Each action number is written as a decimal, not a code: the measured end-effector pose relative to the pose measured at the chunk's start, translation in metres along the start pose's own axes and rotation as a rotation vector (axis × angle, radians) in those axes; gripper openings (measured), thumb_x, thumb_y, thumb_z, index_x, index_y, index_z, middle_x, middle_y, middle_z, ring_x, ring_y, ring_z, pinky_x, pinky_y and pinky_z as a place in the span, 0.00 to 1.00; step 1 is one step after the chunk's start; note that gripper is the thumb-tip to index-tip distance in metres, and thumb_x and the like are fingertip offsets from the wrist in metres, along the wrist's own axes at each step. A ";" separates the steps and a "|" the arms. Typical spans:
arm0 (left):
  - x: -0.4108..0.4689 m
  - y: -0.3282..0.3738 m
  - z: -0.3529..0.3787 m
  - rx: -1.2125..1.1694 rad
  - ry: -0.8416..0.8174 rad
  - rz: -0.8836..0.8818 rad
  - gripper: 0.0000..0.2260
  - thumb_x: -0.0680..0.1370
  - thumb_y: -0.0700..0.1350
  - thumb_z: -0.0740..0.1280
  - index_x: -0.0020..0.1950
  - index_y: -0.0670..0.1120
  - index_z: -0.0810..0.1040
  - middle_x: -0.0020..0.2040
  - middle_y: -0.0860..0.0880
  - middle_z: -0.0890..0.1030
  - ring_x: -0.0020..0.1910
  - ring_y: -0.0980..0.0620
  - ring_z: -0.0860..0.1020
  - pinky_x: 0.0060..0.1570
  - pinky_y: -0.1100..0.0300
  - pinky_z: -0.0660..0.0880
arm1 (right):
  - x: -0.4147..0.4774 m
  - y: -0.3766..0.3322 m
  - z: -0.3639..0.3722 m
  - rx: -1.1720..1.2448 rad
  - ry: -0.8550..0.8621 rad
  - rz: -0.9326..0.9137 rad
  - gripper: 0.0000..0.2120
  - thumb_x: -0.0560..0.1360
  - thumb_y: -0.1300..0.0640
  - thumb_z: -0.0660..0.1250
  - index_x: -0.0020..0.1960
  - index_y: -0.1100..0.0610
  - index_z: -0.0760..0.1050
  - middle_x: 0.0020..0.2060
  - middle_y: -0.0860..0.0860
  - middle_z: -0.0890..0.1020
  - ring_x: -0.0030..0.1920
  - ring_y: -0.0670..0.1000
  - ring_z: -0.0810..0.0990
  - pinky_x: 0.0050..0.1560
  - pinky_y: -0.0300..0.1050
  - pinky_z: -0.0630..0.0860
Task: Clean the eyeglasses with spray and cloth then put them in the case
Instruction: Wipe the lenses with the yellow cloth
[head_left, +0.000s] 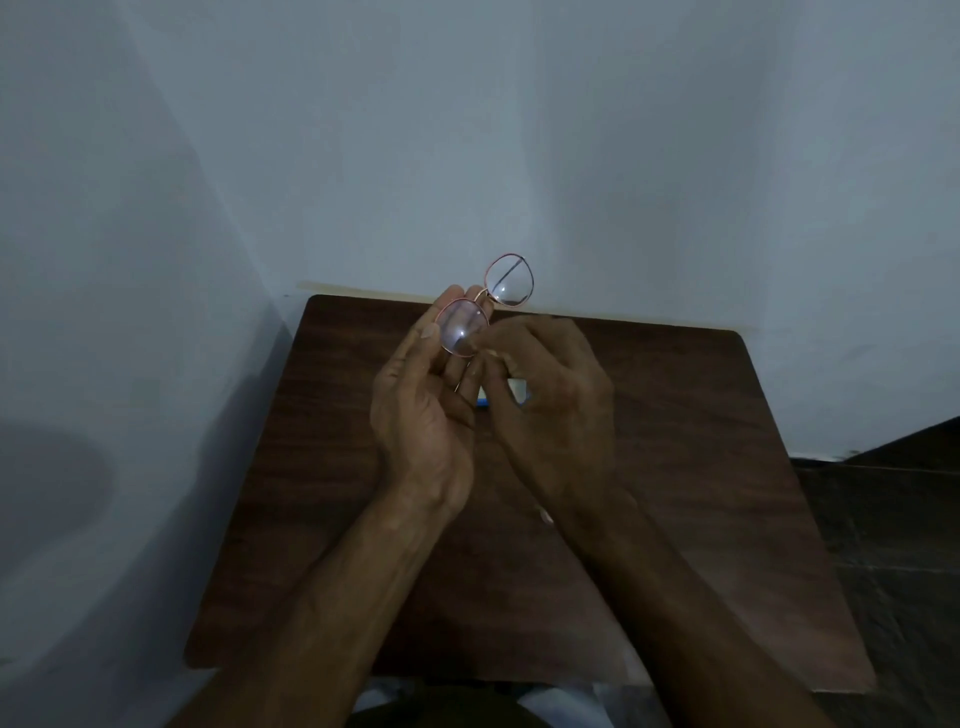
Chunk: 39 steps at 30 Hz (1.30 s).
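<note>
Thin pink-rimmed eyeglasses are held up above the far half of the dark wooden table. My left hand cradles the near lens from behind and from the left. My right hand pinches the lower right edge of that same lens with thumb and fingertips. The other lens sticks up free against the wall. A small white and blue thing shows between my hands; I cannot tell what it is. I see no case.
A pale blue-grey wall rises right behind the table and along its left side. Dark floor lies to the right of the table.
</note>
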<state>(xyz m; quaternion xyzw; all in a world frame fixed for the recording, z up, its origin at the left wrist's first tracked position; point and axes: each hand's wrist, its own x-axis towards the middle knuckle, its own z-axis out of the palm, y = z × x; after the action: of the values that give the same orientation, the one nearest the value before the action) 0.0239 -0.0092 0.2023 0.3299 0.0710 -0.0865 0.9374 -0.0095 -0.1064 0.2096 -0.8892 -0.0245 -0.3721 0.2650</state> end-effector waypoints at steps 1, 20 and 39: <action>0.000 0.000 0.001 0.007 -0.017 0.000 0.18 0.87 0.40 0.58 0.76 0.36 0.75 0.69 0.37 0.83 0.68 0.42 0.83 0.59 0.55 0.83 | 0.004 0.002 -0.001 -0.011 0.020 0.013 0.05 0.74 0.69 0.74 0.48 0.64 0.84 0.47 0.57 0.85 0.48 0.58 0.82 0.48 0.52 0.79; -0.007 -0.004 -0.003 0.222 -0.123 0.219 0.17 0.87 0.42 0.60 0.73 0.40 0.79 0.67 0.42 0.85 0.69 0.43 0.82 0.66 0.52 0.80 | 0.018 0.001 -0.010 -0.004 0.061 0.009 0.04 0.75 0.70 0.73 0.48 0.65 0.84 0.44 0.57 0.85 0.45 0.59 0.82 0.45 0.54 0.79; -0.011 -0.008 0.000 0.399 -0.145 0.367 0.17 0.88 0.35 0.57 0.75 0.34 0.75 0.68 0.41 0.83 0.69 0.49 0.82 0.64 0.61 0.79 | 0.018 -0.008 -0.013 0.129 0.085 0.019 0.03 0.75 0.66 0.76 0.49 0.64 0.84 0.44 0.55 0.86 0.45 0.54 0.83 0.47 0.44 0.79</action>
<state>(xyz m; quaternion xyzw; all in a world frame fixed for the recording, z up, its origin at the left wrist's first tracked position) 0.0115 -0.0145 0.1995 0.5081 -0.0755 0.0492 0.8565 -0.0071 -0.1082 0.2330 -0.8538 -0.0288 -0.4047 0.3262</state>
